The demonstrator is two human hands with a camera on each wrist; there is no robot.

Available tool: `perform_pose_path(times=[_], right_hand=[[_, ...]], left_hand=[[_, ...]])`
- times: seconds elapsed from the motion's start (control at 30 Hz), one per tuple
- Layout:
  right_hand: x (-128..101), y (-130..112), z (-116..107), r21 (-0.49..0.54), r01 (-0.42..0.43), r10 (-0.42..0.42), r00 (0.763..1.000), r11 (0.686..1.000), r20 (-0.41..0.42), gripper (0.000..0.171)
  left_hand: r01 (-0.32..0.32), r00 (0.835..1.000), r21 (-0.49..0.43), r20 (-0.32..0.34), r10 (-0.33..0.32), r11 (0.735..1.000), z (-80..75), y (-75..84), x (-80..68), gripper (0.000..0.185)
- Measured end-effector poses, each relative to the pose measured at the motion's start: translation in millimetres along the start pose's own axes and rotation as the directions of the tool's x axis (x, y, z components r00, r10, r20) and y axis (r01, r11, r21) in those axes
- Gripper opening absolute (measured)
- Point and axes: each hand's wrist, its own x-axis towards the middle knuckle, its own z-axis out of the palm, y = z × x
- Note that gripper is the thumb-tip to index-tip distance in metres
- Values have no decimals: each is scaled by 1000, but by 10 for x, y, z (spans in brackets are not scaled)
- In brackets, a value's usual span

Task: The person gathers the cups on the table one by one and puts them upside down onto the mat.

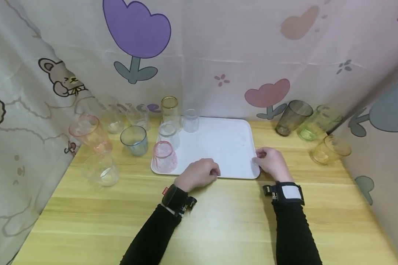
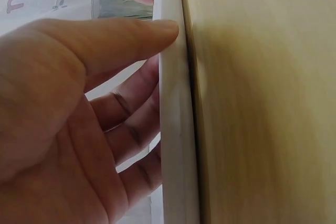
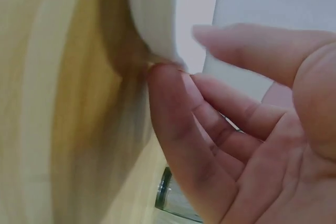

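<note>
Heads up, your left hand (image 1: 199, 173) is pinching the white tray's (image 1: 219, 147) near edge and your right hand (image 1: 271, 162) is curled on its near right corner, flat on the wooden table (image 1: 219, 221), so a jerky lift could topple the pink cup (image 1: 164, 157) and clear glasses (image 1: 169, 134) crowded at its left end

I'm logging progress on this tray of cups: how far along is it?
Done: four cups stand on the white tray. In hand: left hand and right hand touch its near edge and corner. Left: about nine cups stand off it, either side.
</note>
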Motion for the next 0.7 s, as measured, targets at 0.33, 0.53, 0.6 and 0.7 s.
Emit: perform_pose_path(times=[0.33, 0.53, 0.6, 0.7], right_hand=[[-15, 24, -181, 188, 184, -85, 894, 965, -440, 59], [47, 120, -284, 242, 156, 34, 773, 958, -633, 58], [74, 192, -336, 257, 143, 75, 726, 956, -684, 58], [105, 322, -426, 288, 114, 143, 666, 951, -732, 60]], left_hand=[[7, 1000, -21, 7, -7, 1000, -3, -32, -2, 8], [10, 1000, -35, 2, -10, 999, -8, -58, -7, 12], [4, 1000, -33, 1, -4, 999, -12, -65, -8, 12], [-8, 1000, -23, 0, 8, 1000, -20, -78, -16, 11]])
